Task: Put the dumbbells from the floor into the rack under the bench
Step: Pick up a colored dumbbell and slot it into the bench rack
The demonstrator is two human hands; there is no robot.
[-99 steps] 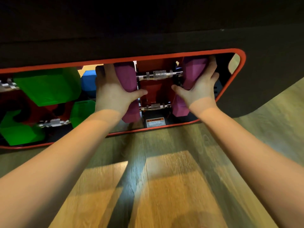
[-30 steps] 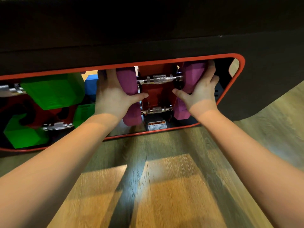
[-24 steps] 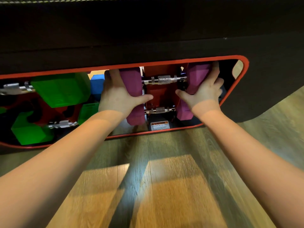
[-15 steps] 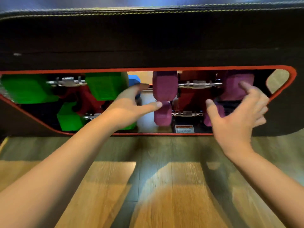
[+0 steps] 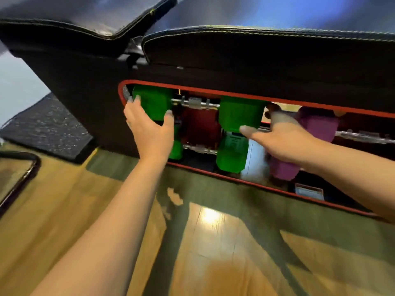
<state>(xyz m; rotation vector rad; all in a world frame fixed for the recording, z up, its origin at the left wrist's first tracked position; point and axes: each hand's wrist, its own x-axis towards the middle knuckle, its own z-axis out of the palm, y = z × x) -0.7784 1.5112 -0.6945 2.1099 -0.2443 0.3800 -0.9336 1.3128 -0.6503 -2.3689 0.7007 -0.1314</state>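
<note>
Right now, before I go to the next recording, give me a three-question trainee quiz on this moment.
1. True or false: the left hand is at the left head of the upper green dumbbell.
2. Which colour are the dumbbells to the right of the green ones in the rack? A blue, B purple, C yellow.
3. Fill in: the right hand reaches toward the right head of the upper ____ dumbbell.

Key: 1 true; 2 B, the purple dumbbells; 3 green.
</note>
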